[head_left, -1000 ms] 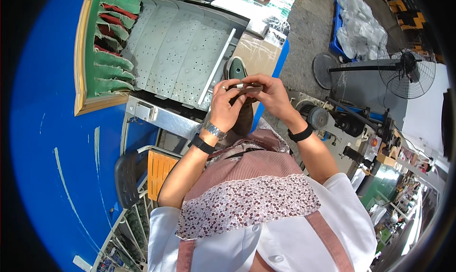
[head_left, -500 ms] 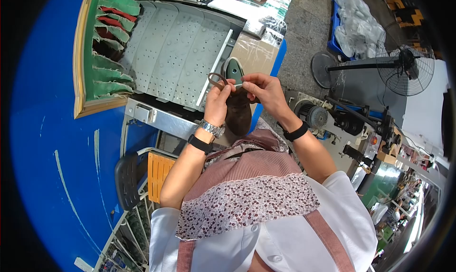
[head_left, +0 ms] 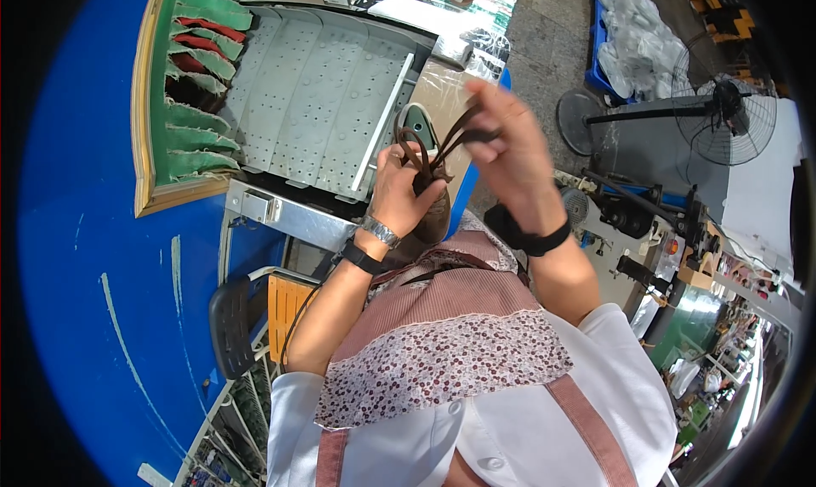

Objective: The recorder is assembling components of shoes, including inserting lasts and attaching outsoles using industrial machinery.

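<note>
A brown shoe (head_left: 437, 218) stands on the near edge of the bench, its toe toward me. Inside its opening shows a green shoe last (head_left: 416, 121) with a round hole. My left hand (head_left: 396, 191) is closed on the shoe, thumb over the lacing area; its fingertips are partly hidden. Loops of brown shoelace (head_left: 409, 140) rise beside those fingers. To the right and above the shoe, my right hand (head_left: 517, 151) grips the lace strands, which stretch slantwise up from the shoe. Motion blurs this hand.
Beyond the bench edge (head_left: 442, 87) lies a grey perforated slatted conveyor (head_left: 314, 96), leading to green and red curtain flaps (head_left: 204, 70). A black fan (head_left: 722, 117) and machinery (head_left: 629, 215) stand right. A blue crate (head_left: 598, 41) holds clear plastic bags. Left is an orange-slatted chair (head_left: 287, 308).
My right hand has moved up and right, drawing the lace strands with it. My left hand has shifted from the lace end down onto the shoe.
</note>
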{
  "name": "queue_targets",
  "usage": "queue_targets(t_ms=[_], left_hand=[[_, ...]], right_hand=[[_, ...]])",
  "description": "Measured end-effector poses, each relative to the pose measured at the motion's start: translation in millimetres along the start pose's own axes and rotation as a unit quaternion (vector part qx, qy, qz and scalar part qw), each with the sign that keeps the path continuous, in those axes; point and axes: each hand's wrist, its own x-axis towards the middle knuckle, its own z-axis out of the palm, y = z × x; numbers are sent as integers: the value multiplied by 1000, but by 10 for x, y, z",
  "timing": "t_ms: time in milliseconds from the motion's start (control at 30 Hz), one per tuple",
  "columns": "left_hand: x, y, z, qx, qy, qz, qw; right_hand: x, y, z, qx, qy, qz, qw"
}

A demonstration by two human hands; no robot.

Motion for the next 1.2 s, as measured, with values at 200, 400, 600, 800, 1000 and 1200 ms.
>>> queue_targets(t_ms=[200, 400, 600, 800, 1000, 1200], left_hand=[[-14, 148, -4, 56, 8, -23, 998], [-43, -146, 75, 10, 60, -20, 998], [-39, -68, -11, -72, 54, -52, 995], [-103, 453, -154, -56, 22, -3, 998], [-114, 759, -402, -97, -40, 76, 992], [-233, 623, -622, -181, 22, -20, 983]], right_hand=[[-298, -703, 520, -51, -99, -150, 982], [-401, -396, 364, -70, -212, -70, 972], [18, 233, -904, -677, -67, -130, 722], [-147, 787, -840, -707, -51, -187, 680], [-183, 884, -1020, -604, -39, -217, 766], [-254, 947, -888, -621, -13, -194, 759]])
